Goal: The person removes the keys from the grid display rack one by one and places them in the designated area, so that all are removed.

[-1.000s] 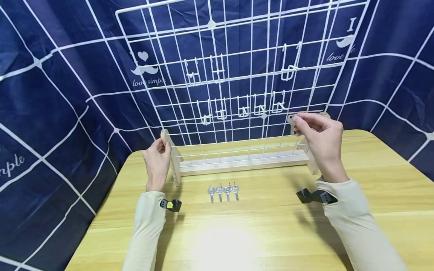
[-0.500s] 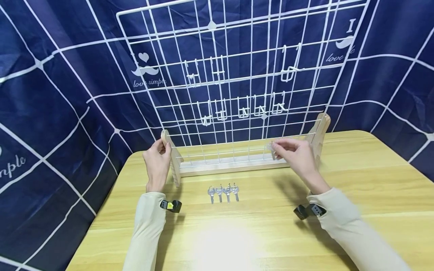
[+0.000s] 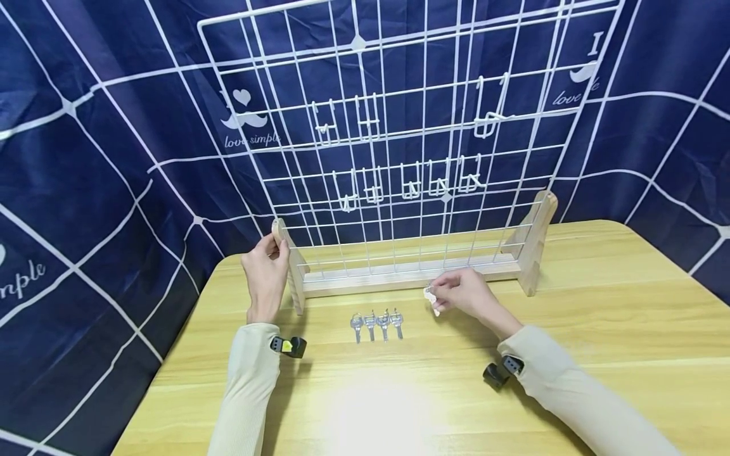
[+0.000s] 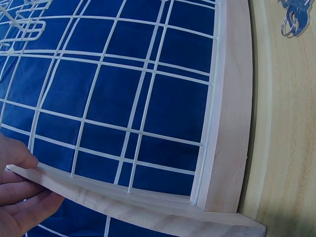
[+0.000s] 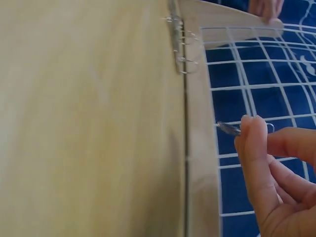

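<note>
My right hand [image 3: 469, 295] pinches a silver key [image 3: 430, 296] between thumb and fingertips, low over the table in front of the wooden base. In the right wrist view the key's blade [image 5: 228, 128] sticks out past the fingertips, and a small ring [image 5: 270, 127] shows behind them. My left hand [image 3: 267, 278] grips the upper end of the stand's left wooden foot [image 3: 293, 272], thumb on one side and fingers on the other in the left wrist view. Several silver keys [image 3: 383, 322] with rings lie in a row on the table between the hands.
A white wire grid rises from the wooden stand's base bar [image 3: 365, 287]. Several white wire hooks [image 3: 411, 189] hang on it in two rows. The stand's right wooden foot [image 3: 535, 247] is at the right. A dark blue patterned curtain [image 3: 85, 253] surrounds the table [image 3: 627, 304].
My right hand has moved down and left with the key, from the grid's lower right to low over the table near the key row. The left hand keeps its hold on the foot.
</note>
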